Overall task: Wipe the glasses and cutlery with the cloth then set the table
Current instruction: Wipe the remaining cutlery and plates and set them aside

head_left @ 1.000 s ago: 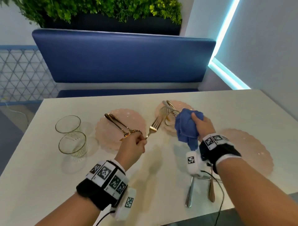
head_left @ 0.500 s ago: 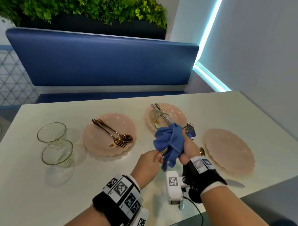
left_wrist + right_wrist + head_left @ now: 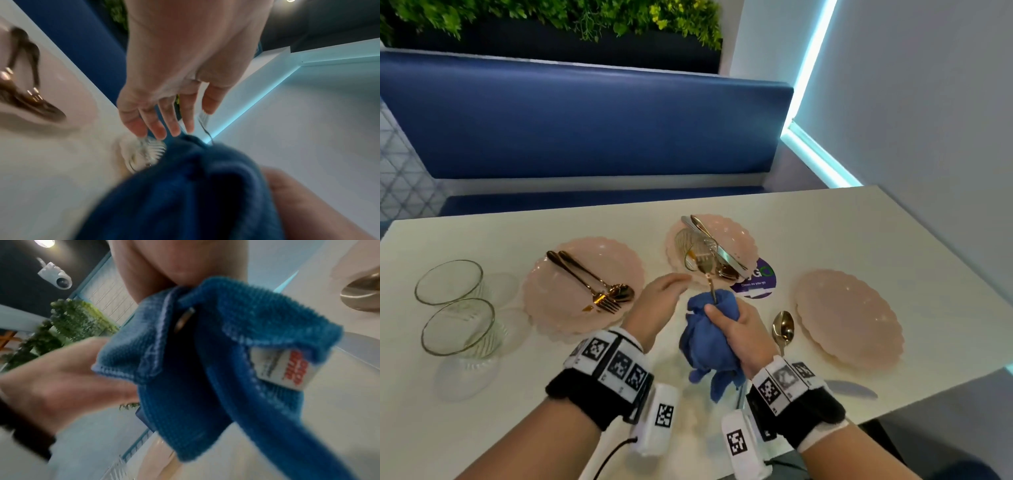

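Observation:
My right hand (image 3: 724, 320) grips a bunched blue cloth (image 3: 705, 346) wrapped round the handle of a gold fork (image 3: 705, 270), whose tines point up and away over the middle plate. In the right wrist view the fork's handle end (image 3: 183, 319) shows inside the cloth (image 3: 205, 373). My left hand (image 3: 669, 286) hovers just left of the cloth with straight fingers (image 3: 158, 125), holding nothing. Two clear glasses (image 3: 450, 282) (image 3: 460, 327) stand at the table's left.
Three pink plates lie in a row: the left plate (image 3: 571, 318) holds a gold spoon and fork, the middle plate (image 3: 739, 236) holds cutlery and a glass on its side, the right plate (image 3: 859, 329) is bare. A gold spoon (image 3: 783, 325) and a knife (image 3: 854, 389) lie near the front edge.
My left hand has let go of the fork and opened. The right hand with the cloth now holds the fork by its handle, tines turned upward. The head view swung right.

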A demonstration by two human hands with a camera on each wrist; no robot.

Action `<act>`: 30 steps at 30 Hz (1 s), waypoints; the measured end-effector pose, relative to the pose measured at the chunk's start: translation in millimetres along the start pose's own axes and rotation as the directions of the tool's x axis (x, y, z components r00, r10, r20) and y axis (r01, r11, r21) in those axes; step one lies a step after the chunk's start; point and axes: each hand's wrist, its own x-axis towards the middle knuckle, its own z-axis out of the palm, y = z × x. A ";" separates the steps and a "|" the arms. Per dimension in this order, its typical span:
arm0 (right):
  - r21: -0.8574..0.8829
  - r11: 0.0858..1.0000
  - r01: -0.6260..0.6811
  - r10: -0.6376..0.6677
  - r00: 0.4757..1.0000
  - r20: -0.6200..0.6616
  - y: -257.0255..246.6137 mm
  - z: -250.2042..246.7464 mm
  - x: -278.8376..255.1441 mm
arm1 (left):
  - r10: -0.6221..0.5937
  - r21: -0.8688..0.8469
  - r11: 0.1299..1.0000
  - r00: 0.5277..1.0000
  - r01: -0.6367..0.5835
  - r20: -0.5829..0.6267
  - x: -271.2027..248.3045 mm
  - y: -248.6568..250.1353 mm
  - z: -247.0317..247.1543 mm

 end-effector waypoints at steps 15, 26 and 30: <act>-0.354 0.910 -0.217 0.304 0.929 0.211 15.4 -105.3 -7.1 | -0.254 -0.231 0.948 0.959 0.221 -0.122 55.3 -39.7 58.8; -0.122 0.978 -0.169 0.154 0.980 -0.124 -12.8 -147.7 27.6 | -0.004 0.578 0.816 0.999 0.032 -0.050 36.5 -98.0 115.7; -0.044 0.974 -0.223 0.218 0.971 -0.100 -6.8 -142.1 31.7 | 0.013 0.625 0.780 1.000 -0.013 0.005 26.7 -104.3 108.4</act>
